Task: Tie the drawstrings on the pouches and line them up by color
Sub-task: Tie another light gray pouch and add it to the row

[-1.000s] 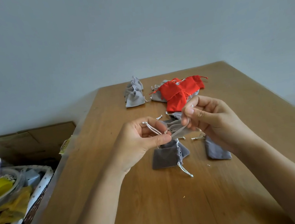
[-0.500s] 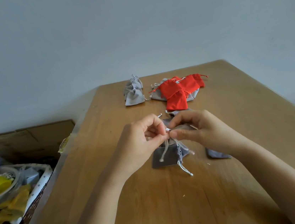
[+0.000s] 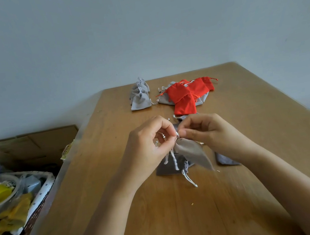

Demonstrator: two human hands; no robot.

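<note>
Fingers point(image 3: 163, 124) curled, left hand point(image 3: 146, 147) meeting right hand point(image 3: 209, 132), seemingly pinching pouch point(image 3: 192, 151) drawstrings point(image 3: 174, 160)

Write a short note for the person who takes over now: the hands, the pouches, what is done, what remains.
Left hand pinches the strings of the held pouch; right hand pinches its neck, above the table.
Done: tied pouches, grey, in a row at far left.
Remains: finish this knot; flat grey pouches under the hands; red pouches heaped with grey ones, far centre. Then line up by colour.
</note>
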